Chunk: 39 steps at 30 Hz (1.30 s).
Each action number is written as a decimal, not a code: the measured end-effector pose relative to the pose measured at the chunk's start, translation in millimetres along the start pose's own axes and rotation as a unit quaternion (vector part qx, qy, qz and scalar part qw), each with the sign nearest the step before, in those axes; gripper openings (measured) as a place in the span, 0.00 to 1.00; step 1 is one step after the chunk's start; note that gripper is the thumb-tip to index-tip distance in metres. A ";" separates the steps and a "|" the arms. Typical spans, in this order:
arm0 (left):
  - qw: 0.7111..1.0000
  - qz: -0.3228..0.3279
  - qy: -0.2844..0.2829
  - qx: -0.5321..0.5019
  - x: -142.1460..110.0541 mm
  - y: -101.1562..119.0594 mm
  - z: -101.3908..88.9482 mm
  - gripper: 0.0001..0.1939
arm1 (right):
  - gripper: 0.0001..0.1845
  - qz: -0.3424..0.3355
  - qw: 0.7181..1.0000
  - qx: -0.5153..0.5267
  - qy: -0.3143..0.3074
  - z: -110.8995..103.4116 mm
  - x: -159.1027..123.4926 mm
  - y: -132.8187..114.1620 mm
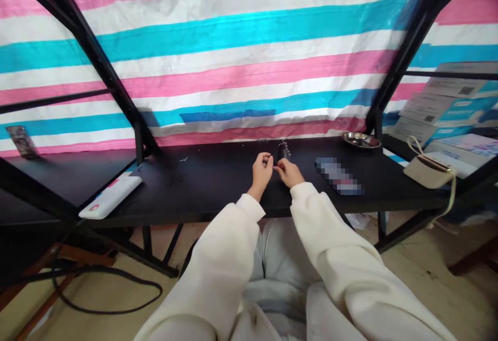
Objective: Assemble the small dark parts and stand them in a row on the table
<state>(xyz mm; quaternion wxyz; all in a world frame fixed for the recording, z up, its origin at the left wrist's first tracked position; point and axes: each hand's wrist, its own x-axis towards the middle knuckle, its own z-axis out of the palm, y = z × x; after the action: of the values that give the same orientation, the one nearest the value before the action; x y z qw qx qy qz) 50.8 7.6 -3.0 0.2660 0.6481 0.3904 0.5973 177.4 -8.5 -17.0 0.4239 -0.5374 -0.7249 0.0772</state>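
Note:
Over the middle of the black table (210, 180), my left hand (263, 172) is closed in a pinch, thumb against fingertips. Close beside it on the right, my right hand (289, 173) is also pinched, its fingertips almost meeting the left ones. Whatever lies between the fingers is too small and dark to make out. Just behind the right hand lies a strip of small clear beads (287, 150), partly hidden by that hand. A row of tiny pieces (262, 140) sits at the table's back edge.
A shiny metal dish (361, 140) stands back right, near a blurred flat object (339, 176). A cream handbag (429, 170) and stacked boxes (443, 102) are at right. A white power strip (111, 197) lies left. Black metal posts (101, 64) frame both sides before a striped sheet.

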 end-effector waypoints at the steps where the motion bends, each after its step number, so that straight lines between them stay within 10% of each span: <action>1: 1.000 -0.002 -0.005 0.001 -0.2 0.6 0.1 0.08 | 0.07 -0.003 1.000 0.003 0.003 0.2 0.1 0.2; 13: 0.988 0.018 -0.048 0.143 2.0 -0.2 -4.3 0.10 | 0.05 -0.004 1.000 -0.013 -0.009 -0.8 -0.8 -2.1; 23: 0.928 0.041 -0.222 0.297 21.6 -1.1 -42.3 0.12 | 0.08 -0.016 0.998 0.024 -0.052 5.4 -1.3 -4.5; 34: 0.841 -0.254 0.024 0.476 83.1 -48.4 -173.4 0.13 | 0.07 -0.024 0.999 0.004 -0.031 6.2 -1.2 -4.4; 39: 0.823 -0.288 0.042 0.488 82.3 -63.4 -198.7 0.13 | 0.07 -0.022 0.999 -0.005 -0.030 5.1 -1.0 -6.4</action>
<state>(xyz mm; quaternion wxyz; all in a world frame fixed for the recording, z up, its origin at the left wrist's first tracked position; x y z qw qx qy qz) -157.7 86.4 21.0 0.0584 0.5260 0.8103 0.2514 169.4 -10.3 -17.1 0.4007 -0.5207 -0.7495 0.0803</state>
